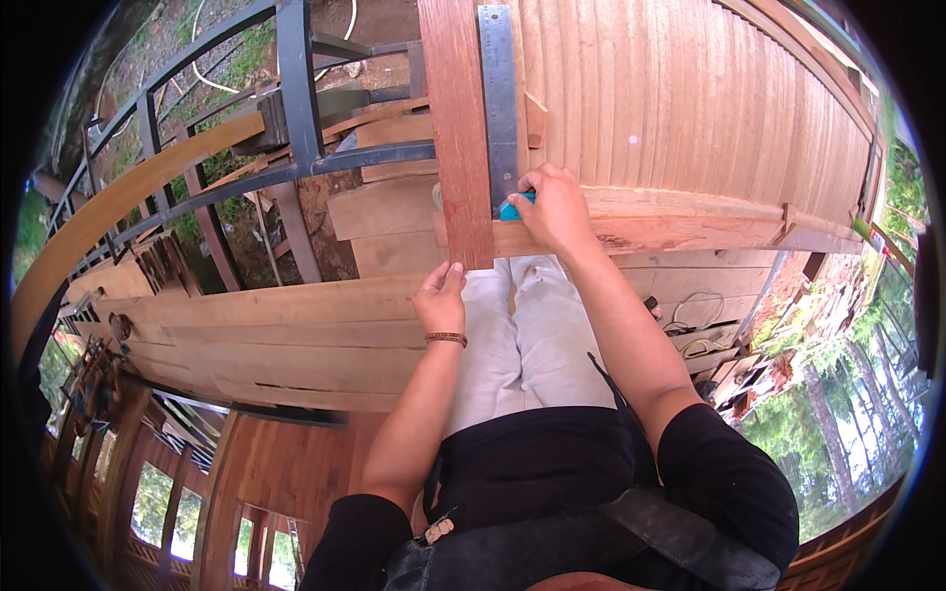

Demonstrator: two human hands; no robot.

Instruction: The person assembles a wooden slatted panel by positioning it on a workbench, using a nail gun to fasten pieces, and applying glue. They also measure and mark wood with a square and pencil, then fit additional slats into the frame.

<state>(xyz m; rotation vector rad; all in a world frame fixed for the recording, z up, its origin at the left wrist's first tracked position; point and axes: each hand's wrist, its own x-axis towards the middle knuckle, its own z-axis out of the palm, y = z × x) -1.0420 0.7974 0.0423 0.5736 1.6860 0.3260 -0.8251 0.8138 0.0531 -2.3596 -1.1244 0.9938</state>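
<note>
A reddish-brown wooden board [458, 128] runs away from me, its near end sticking out over my lap. My left hand [441, 297] pinches the near left corner of this board between thumb and fingers. Beside the board's right edge lies a square with a broad metal ruler blade [500, 98] and a teal stock [514, 206]. My right hand [557, 209] is closed around the teal stock, which is partly hidden by the fingers. Under both things crosses a pale wooden rail [670, 232].
A slatted wooden surface [631, 98] fills the far right, with a small wood offcut [535, 126] on it. To the left stand a dark metal frame [301, 79] and a curved wooden strip [148, 177]. Planks [276, 335] lie at left, cables [695, 315] at right.
</note>
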